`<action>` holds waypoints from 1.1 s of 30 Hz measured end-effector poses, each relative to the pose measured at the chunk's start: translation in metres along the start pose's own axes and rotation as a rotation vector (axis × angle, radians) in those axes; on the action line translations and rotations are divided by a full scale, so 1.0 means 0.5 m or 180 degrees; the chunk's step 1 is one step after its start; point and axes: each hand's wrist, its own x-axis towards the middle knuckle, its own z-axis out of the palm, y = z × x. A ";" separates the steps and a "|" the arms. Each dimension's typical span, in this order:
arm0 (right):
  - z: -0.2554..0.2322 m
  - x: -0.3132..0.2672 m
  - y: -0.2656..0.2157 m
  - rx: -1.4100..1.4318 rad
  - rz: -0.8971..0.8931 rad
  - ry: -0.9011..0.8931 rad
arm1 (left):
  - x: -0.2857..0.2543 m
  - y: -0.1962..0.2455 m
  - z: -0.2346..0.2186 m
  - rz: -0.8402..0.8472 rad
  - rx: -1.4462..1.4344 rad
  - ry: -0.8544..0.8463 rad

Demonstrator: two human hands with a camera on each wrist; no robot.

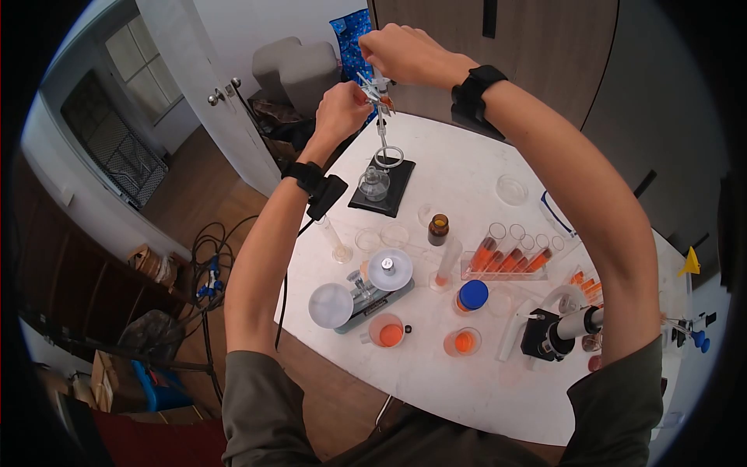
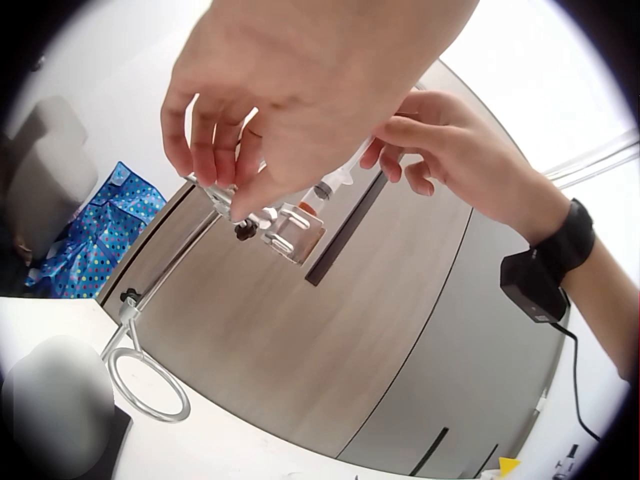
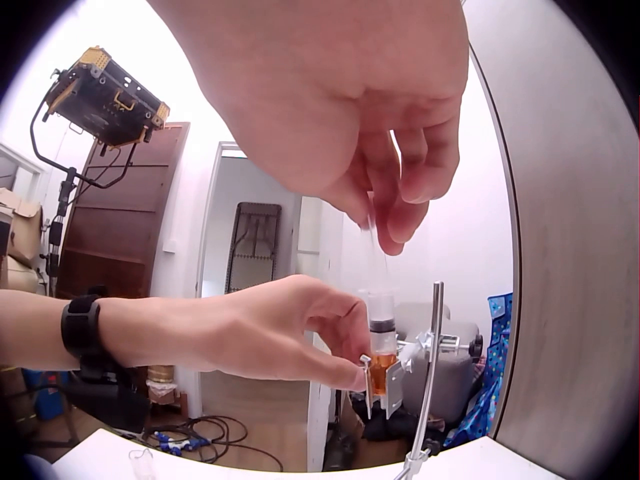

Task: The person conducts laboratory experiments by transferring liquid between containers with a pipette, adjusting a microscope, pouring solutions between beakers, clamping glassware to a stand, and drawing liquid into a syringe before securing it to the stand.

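Note:
My right hand (image 1: 412, 58) is high over the back of the table and pinches the top of a clear syringe's plunger. In the right wrist view, the syringe (image 3: 381, 338) stands upright with orange liquid below its dark stopper. Metal clamp plates (image 3: 394, 385) surround its lower barrel. At the clamp is my left hand (image 1: 341, 117), its thumb and fingers gripping the side; part of this grip is hidden. The clamp is fixed to a stand rod (image 3: 432, 370). Lower on the rod sits a metal ring (image 1: 389, 157), above a clear glass flask (image 1: 374, 187) on the black base (image 1: 401, 187).
A balance (image 1: 373, 303), beakers of orange liquid (image 1: 387, 333), a brown bottle (image 1: 439, 227), a blue-capped jar (image 1: 472, 296) and a test-tube rack (image 1: 506, 268) stand nearer. A microscope (image 1: 560, 335) is under my right arm. Cabinet doors (image 1: 498, 62) rise behind the table.

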 end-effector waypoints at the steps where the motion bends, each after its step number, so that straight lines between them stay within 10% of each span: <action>1: -0.002 -0.002 -0.001 0.0002 0.0000 0.0002 | -0.004 0.008 -0.001 0.0000 0.0003 0.0000; 16: 0.016 -0.003 -0.001 0.0100 0.0080 -0.0055 | -0.028 0.030 -0.008 0.1662 0.1251 0.0739; 21: 0.012 -0.011 -0.002 0.0268 0.0056 -0.0150 | -0.018 0.019 -0.021 0.0523 0.0480 0.0068; 31: 0.021 -0.013 0.003 0.0272 0.0045 -0.0152 | 0.010 -0.013 -0.007 0.0056 -0.0149 -0.0620; 33: 0.021 -0.013 0.004 0.0366 0.0034 -0.0109 | 0.006 -0.012 -0.005 -0.1042 -0.1818 -0.0972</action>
